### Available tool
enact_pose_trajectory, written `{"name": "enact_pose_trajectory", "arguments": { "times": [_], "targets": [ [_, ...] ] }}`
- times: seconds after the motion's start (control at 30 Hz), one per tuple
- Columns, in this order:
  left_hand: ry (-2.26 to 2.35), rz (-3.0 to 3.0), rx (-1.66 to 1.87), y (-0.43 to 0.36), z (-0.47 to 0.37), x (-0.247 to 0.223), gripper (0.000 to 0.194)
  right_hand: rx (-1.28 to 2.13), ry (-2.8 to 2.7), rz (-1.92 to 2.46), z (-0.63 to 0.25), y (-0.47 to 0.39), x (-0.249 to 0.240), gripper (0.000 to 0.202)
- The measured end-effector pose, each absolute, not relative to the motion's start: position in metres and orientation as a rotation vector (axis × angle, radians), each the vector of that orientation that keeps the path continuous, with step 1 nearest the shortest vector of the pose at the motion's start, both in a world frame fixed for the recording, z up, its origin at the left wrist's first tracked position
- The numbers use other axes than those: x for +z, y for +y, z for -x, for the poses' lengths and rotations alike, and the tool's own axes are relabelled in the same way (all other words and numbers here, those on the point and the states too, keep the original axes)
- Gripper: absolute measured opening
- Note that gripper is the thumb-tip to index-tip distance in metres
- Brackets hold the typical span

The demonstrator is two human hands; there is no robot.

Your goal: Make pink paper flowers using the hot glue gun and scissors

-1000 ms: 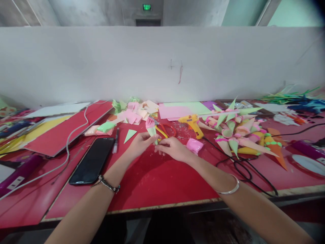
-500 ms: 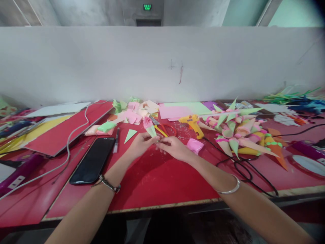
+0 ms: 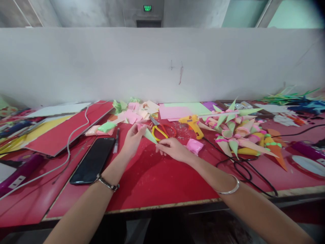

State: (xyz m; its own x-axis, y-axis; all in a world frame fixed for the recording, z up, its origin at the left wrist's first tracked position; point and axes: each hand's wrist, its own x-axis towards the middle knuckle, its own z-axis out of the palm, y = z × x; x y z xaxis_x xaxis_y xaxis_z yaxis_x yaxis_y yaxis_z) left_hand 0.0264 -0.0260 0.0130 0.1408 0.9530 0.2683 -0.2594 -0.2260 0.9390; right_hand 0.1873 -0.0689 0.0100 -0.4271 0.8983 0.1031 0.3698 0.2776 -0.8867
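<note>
Between the left hand and the right hand, the paper cone is pale green with a pink top, above the red table. Just beyond the hands, the scissors have one yellow and one red handle loop, while the glue gun beyond the right hand is yellow and the packet beside that hand is bright pink. Left of the left hand, the phone is black; right of the right hand, the heaped cones mix pale green, peach, pink, yellow and orange.
</note>
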Motion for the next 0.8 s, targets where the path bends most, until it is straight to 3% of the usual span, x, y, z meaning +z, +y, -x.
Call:
{"name": "enact_pose_trajectory", "arguments": {
  "times": [0.57, 0.7, 0.8],
  "targets": [
    [0.944, -1.253, 1.260, -0.025, -0.027, 0.011, 0.030, 1.027, -1.929, 1.173, -0.188, -0.069, 0.009, 0.030],
    [0.984, -1.277, 1.377, -0.019, -0.019, 0.011, 0.038, 1.020, -1.876, 1.228, -0.189, -0.069, 0.012, 0.033],
    [1.146, -1.422, 1.466, -0.015, -0.013, 0.012, 0.033, 1.014, -1.889, 1.277, -0.190, -0.069, 0.012, 0.036]
  ]
}}
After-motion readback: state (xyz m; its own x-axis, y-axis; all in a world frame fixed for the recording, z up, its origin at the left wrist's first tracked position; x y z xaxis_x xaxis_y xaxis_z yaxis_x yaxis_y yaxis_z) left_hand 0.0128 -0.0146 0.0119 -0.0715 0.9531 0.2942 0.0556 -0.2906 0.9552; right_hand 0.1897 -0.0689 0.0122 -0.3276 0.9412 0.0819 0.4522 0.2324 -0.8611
